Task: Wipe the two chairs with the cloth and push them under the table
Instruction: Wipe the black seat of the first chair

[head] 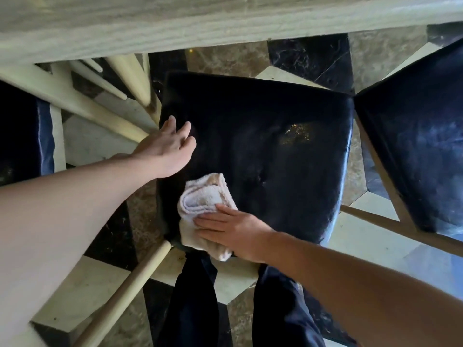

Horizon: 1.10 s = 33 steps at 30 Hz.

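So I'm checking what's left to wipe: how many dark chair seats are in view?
3: the middle seat under the cloth, one at the right edge, and one partly cut off at the left edge. Others may lie out of view.

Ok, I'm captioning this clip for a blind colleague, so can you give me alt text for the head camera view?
Seen from above, a person's right hand presses a folded pale cloth flat onto the near left corner of a dark cushioned chair seat, while the left hand rests open on the seat's left edge. A second dark chair stands to the right, a pale wooden table edge beyond.
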Available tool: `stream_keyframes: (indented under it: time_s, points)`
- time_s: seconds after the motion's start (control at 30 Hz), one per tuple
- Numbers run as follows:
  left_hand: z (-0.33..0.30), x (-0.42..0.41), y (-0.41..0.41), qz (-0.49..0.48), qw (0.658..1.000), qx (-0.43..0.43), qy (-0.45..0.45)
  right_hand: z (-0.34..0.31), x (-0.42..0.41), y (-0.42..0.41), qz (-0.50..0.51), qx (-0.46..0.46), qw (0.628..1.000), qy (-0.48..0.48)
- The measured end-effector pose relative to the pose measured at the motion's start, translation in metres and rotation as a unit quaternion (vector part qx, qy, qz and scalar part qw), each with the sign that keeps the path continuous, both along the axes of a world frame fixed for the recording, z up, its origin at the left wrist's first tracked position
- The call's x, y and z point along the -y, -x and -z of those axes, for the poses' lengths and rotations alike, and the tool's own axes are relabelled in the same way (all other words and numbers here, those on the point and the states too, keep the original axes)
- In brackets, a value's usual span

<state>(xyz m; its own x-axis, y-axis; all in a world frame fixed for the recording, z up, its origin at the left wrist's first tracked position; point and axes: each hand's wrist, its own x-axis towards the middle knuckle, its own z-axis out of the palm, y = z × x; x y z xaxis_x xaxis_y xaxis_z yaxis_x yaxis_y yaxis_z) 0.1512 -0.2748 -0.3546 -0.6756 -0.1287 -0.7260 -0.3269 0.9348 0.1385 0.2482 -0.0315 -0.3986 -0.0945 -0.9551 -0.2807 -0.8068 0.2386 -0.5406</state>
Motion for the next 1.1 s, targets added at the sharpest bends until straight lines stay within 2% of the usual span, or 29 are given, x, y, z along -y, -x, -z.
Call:
stream_keyframes:
  time_s: [0.13,0.2,0.33,0.43,0.5,0.53,0.63,0.7,0.77,0.83,0.87,0.93,1.03,1.1]
  points:
    - [0.005,0.000,-0.004,0.010,1.000,-0.013,0.002,-0.006,-0.061,0.051,-0.088,-0.031,0.995,-0.023]
    - [0.007,0.001,-0.005,0.018,1.000,-0.017,0.009,-0.014,-0.089,0.085,-0.068,-0.076,0.994,-0.033]
    - [0.010,0.002,-0.008,0.025,0.999,-0.012,0.018,-0.023,-0.142,0.137,0.133,-0.098,0.986,-0.034]
    - [0.011,0.002,-0.008,0.019,0.999,-0.025,0.010,-0.029,-0.163,0.150,0.283,-0.099,0.953,-0.050]
    - [0.010,0.006,-0.008,-0.005,0.999,-0.029,-0.017,-0.027,-0.157,0.138,0.426,-0.087,0.898,-0.071]
    - [0.008,0.009,-0.009,-0.024,0.999,-0.031,-0.030,-0.024,-0.145,0.127,0.507,-0.073,0.854,-0.087]
    - [0.006,0.015,-0.008,-0.064,0.996,-0.043,-0.040,-0.017,-0.085,0.083,0.723,-0.038,0.681,-0.110]
    - [0.005,0.011,-0.007,-0.088,0.994,-0.047,-0.041,-0.015,-0.047,0.050,0.794,-0.022,0.597,-0.116]
    - [0.005,0.007,-0.007,-0.097,0.993,-0.053,-0.035,-0.015,-0.016,0.010,0.827,0.011,0.547,-0.128]
    - [0.006,0.005,-0.009,-0.083,0.994,-0.064,-0.029,-0.021,0.014,-0.034,0.841,0.050,0.520,-0.145]
    - [0.006,0.004,-0.010,-0.072,0.995,-0.068,-0.027,-0.023,0.029,-0.055,0.835,0.063,0.524,-0.155]
    - [0.007,0.004,-0.010,-0.055,0.996,-0.070,-0.019,-0.026,0.054,-0.088,0.800,0.075,0.570,-0.172]
    - [0.009,0.005,-0.009,-0.043,0.996,-0.075,-0.017,-0.024,0.073,-0.115,0.721,0.089,0.665,-0.174]
    - [0.010,0.007,-0.008,-0.042,0.996,-0.077,-0.018,-0.022,0.071,-0.118,0.635,0.085,0.754,-0.148]
